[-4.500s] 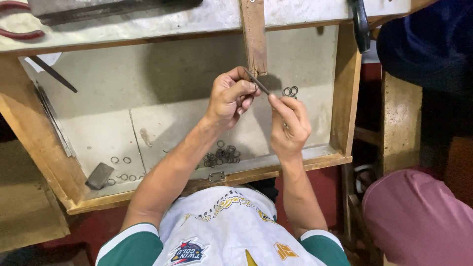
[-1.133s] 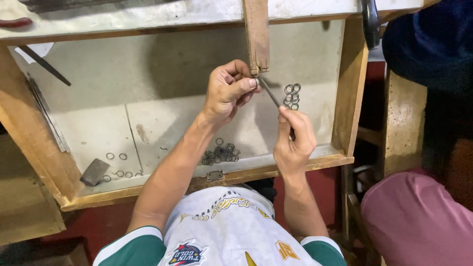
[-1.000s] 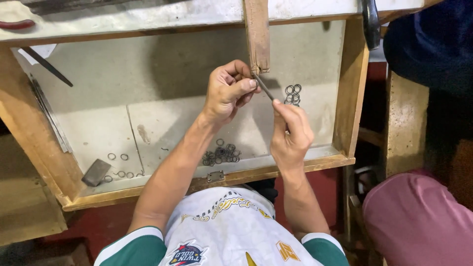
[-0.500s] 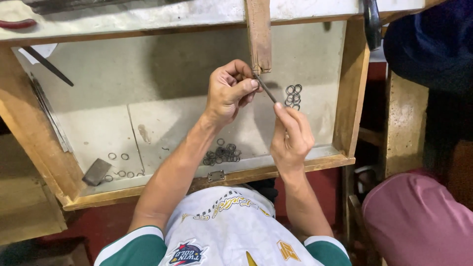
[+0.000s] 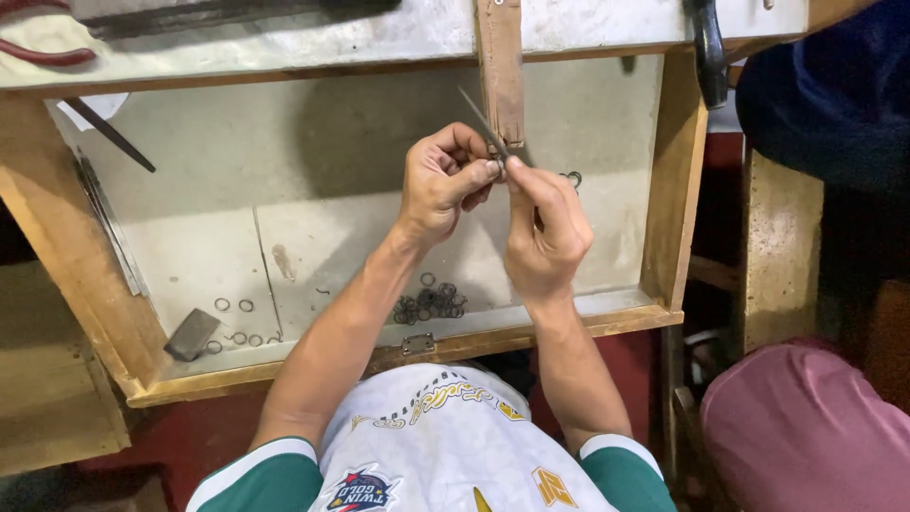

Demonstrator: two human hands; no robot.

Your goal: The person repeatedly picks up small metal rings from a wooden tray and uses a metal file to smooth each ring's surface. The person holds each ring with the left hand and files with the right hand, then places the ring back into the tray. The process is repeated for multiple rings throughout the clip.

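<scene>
Below hands (image 5: 493, 204): ring pile (image 5: 431, 303) (loose rings (image 5: 234, 305) leftward).

Wooden peg (image 5: 500, 66) blocks above hands; drawer floor (image 5: 218, 256) left open; ring pile (image 5: 431, 303) below.

My head camera looks steeply down from close above, facing forward over my chest onto my hands and the wooden drawer tray (image 5: 673, 190) below the bench.
</scene>
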